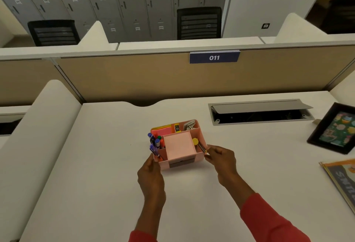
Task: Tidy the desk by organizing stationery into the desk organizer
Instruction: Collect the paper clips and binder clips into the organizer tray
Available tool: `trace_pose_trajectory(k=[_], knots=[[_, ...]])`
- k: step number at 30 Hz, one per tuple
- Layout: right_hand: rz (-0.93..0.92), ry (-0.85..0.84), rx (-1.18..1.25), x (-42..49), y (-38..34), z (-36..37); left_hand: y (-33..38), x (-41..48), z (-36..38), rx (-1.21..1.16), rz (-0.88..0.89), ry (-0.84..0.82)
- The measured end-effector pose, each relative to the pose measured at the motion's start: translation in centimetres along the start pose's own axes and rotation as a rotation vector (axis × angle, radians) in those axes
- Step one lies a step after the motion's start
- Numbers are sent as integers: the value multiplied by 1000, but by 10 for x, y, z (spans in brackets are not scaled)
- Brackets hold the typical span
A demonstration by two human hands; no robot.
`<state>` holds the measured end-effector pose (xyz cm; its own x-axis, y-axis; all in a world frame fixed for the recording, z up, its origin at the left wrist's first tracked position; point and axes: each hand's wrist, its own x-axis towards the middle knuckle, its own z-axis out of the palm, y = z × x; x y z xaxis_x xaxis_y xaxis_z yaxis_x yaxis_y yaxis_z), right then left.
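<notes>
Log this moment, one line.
left hand: grips organizer left corner | right hand: pinches right corner | pens: in left compartment

2 red-sleeved arms reached forward. The left hand (151, 172) clasped the near-left corner of the pink organizer (199, 134), while the right hand (222, 160) pinched its near-right corner, fingers curled.

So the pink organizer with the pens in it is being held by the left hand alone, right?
Not quite: both hands hold it. In the head view the left hand grips the near left side of the pink organizer, and the right hand holds its near right corner. The rest is right: it is pink and the pens stand in it.
</notes>
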<state>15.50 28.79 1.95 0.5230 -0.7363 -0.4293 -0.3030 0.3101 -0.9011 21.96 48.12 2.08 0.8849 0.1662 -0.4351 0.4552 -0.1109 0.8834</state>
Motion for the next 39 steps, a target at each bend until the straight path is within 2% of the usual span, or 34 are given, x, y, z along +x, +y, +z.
trace_pose_trajectory(k=[5, 17, 30, 37, 39], knots=[[19, 78, 65, 15, -2, 8, 13, 26, 13, -44, -2, -38], [89, 146, 178, 93, -42, 24, 57, 91, 79, -53, -83, -95], [124, 131, 144, 150, -65, 52, 87, 135, 118, -5, -42, -100], [116, 133, 153, 151, -73, 60, 97, 138, 120, 7, -48, -79], [93, 156, 81, 145, -69, 56, 100, 130, 118, 40, -20, -54]])
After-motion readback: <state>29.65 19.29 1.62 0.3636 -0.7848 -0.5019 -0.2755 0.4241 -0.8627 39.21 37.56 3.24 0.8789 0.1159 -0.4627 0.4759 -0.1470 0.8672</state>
